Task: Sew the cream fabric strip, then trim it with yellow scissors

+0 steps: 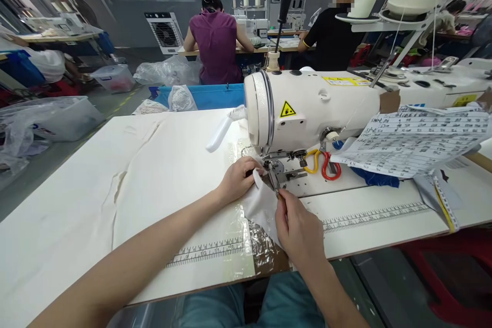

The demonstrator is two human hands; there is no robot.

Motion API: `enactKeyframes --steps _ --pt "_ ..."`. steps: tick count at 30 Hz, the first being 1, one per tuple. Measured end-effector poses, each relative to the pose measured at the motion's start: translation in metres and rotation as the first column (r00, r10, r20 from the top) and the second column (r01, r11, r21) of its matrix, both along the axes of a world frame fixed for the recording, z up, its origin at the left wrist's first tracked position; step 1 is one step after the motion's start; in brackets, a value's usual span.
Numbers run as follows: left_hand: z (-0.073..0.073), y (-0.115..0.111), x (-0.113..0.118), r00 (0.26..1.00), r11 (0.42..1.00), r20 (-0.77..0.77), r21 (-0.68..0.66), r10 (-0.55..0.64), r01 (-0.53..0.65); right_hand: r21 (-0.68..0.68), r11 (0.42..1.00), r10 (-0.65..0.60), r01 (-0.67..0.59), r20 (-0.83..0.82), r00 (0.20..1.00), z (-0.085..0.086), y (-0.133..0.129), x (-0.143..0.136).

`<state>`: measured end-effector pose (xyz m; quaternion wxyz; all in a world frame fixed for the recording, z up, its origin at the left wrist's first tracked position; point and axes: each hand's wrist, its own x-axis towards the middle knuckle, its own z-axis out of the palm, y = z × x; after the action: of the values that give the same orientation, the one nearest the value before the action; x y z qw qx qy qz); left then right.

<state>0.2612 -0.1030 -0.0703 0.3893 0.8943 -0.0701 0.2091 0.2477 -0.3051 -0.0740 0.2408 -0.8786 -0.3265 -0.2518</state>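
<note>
A piece of white fabric (257, 204) lies at the needle area of a white sewing machine (307, 107) and hangs toward the table's front edge. My left hand (239, 178) is closed on the fabric's upper left part, close beside the presser foot; its fingertips are partly hidden. Between the fingers of my right hand (300, 225) is a slim pair of metal tweezers (273, 180), tips pointing up and left toward the needle plate (277, 167). The same hand rests against the fabric's right edge.
Scissors with red and yellow handles (331, 166) lie right of the needle. Handwritten paper sheets (418, 138) and a tape measure (445, 202) are farther right. Printed rulers (372, 218) run along the table's front. A blue bin (215, 96) stands behind; other people sit at machines beyond.
</note>
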Motion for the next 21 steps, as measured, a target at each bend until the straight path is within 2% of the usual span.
enactKeyframes --steps 21 --pt "-0.0010 0.0007 0.0002 1.000 0.999 0.001 0.043 -0.006 0.006 -0.018 1.000 -0.016 0.017 0.014 1.000 -0.0026 0.0031 0.0004"
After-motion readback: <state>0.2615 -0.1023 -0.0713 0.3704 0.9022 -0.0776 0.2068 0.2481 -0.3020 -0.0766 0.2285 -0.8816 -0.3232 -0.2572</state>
